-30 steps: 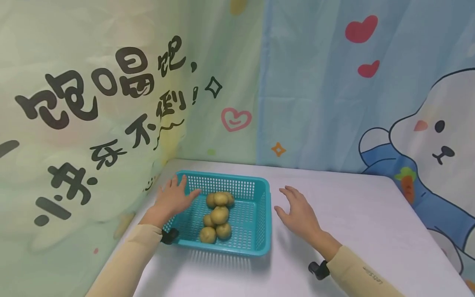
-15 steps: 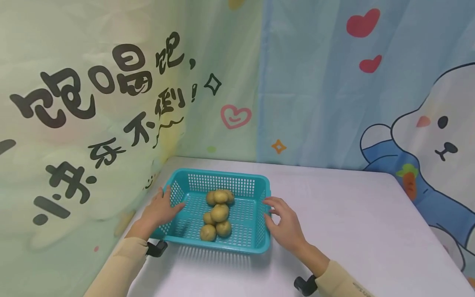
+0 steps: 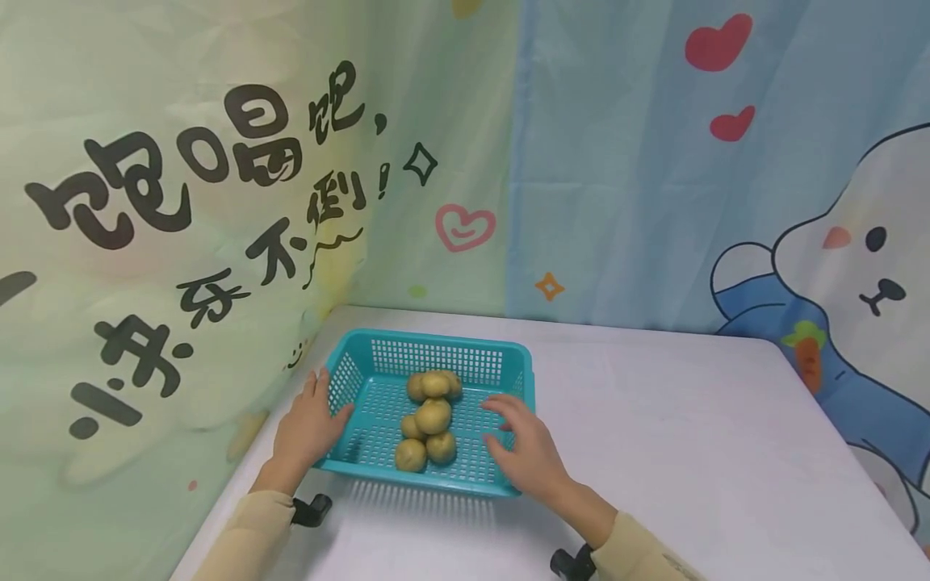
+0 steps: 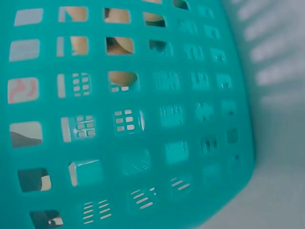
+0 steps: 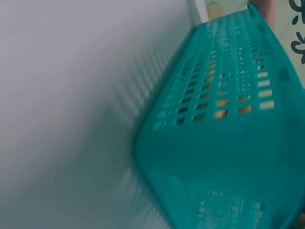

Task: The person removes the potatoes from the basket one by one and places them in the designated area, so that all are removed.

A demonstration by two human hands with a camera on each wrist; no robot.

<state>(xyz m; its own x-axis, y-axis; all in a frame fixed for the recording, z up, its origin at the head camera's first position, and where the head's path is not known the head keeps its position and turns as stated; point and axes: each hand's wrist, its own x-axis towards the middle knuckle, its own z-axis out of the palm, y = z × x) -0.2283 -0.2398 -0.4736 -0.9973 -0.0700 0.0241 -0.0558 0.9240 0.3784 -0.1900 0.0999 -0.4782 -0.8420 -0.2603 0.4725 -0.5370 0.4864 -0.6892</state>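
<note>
A turquoise plastic basket with slotted sides stands on the white table. Several potatoes lie inside it, grouped in its middle. My left hand is at the basket's left rim, fingers extended along that side and thumb over the inside. In the left wrist view the basket's perforated wall fills most of the picture. My right hand overlaps the right rim near the front corner, its fingers bent loosely over the inside, apart from the potatoes. From the right wrist, the basket's outer corner shows close by.
The white table extends to the right of the basket. Behind it hangs a blue printed curtain, and a pale green one with black lettering borders the left side.
My left hand has drawn back from over the basket to its left rim. The right hand has moved left, from beside the basket to over its right rim. The potatoes keep their arrangement.
</note>
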